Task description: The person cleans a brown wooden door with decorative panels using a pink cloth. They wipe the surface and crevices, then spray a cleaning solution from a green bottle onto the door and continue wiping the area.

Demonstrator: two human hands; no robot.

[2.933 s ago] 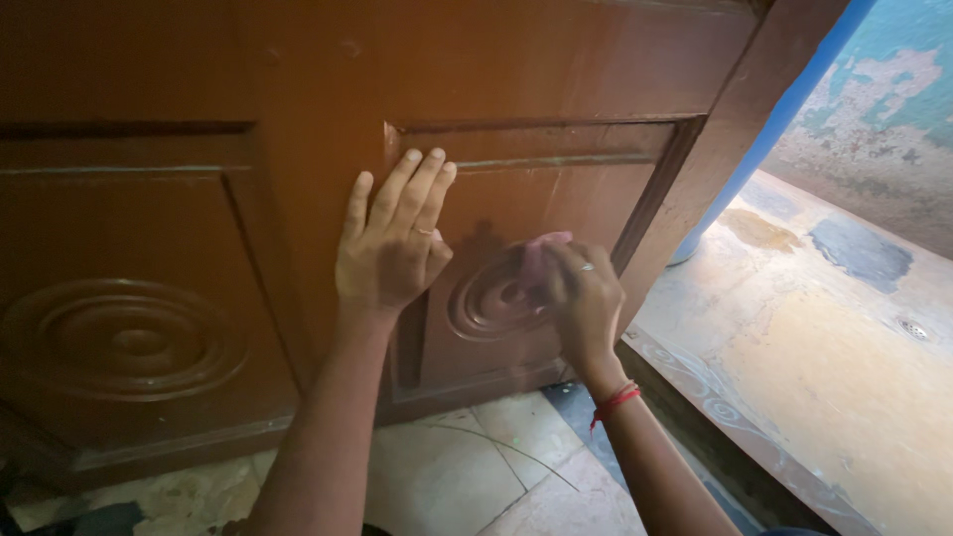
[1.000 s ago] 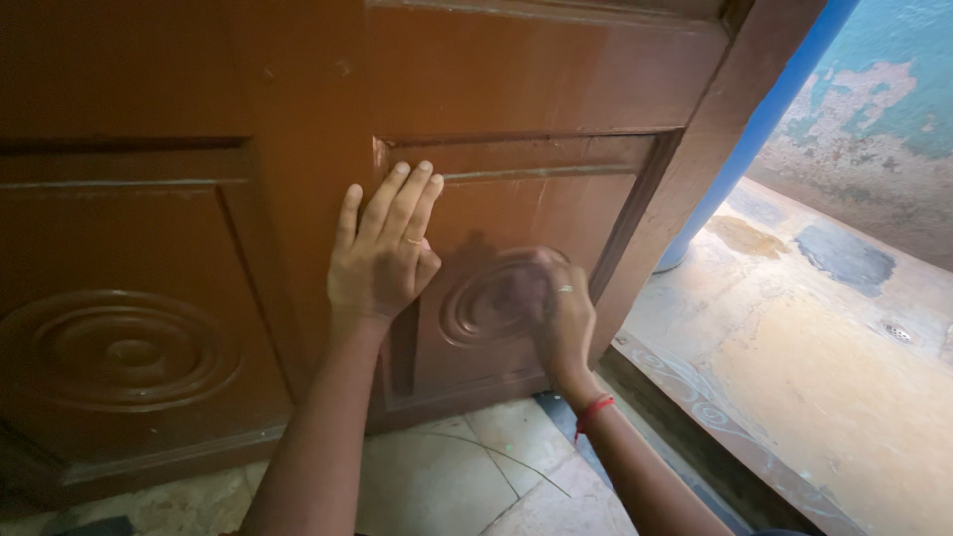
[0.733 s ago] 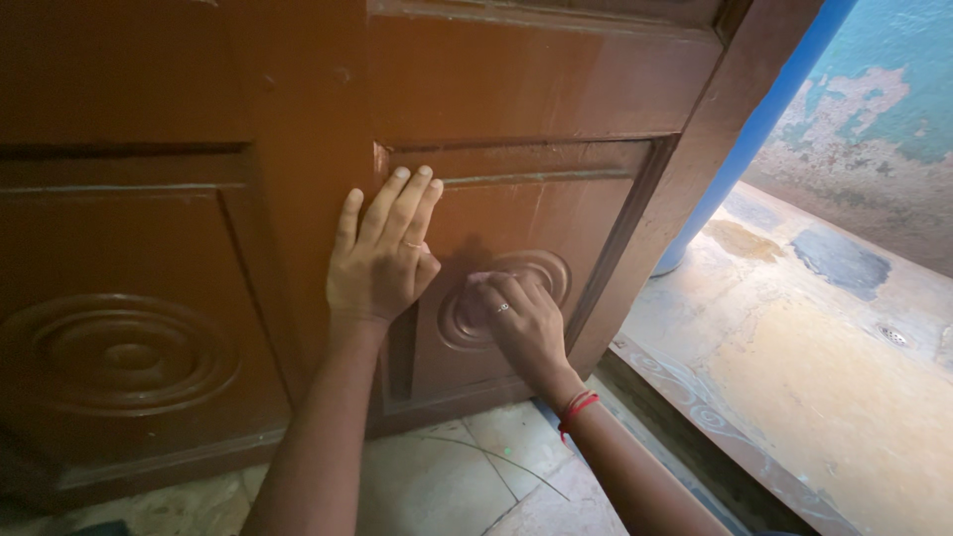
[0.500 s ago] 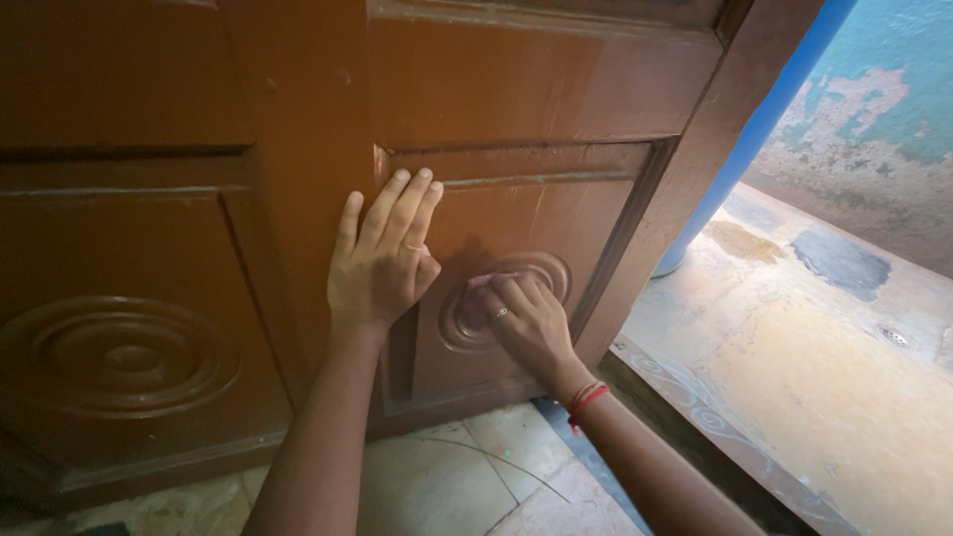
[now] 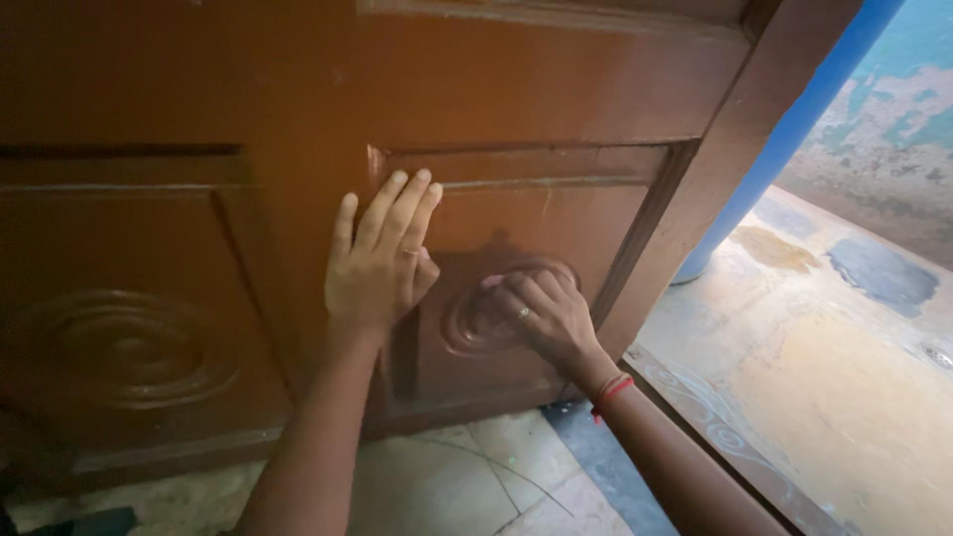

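Observation:
My left hand (image 5: pixel 380 266) lies flat against a brown wooden door (image 5: pixel 516 89), fingers spread a little and pointing up, with a ring on one finger. It rests on the upright rail beside the lower right panel. My right hand (image 5: pixel 544 316) presses a small pink cloth (image 5: pixel 491 282) onto the carved ring pattern (image 5: pixel 469 326) in that panel. Its fingers are curled over the cloth, which is mostly hidden; only a pink edge shows. There is a ring on this hand and a red thread around the wrist (image 5: pixel 612 389).
A second carved ring pattern (image 5: pixel 129 347) sits in the lower left door panel. Cracked pale floor tiles (image 5: pixel 467 476) lie below the door. To the right are a patterned threshold (image 5: pixel 715 417), a blue pole (image 5: pixel 774 139), a worn yellowish floor and a peeling wall.
My right hand has slid the pink cloth leftward and a little down across the carved rings over the past seconds. My left hand has stayed pressed on the door.

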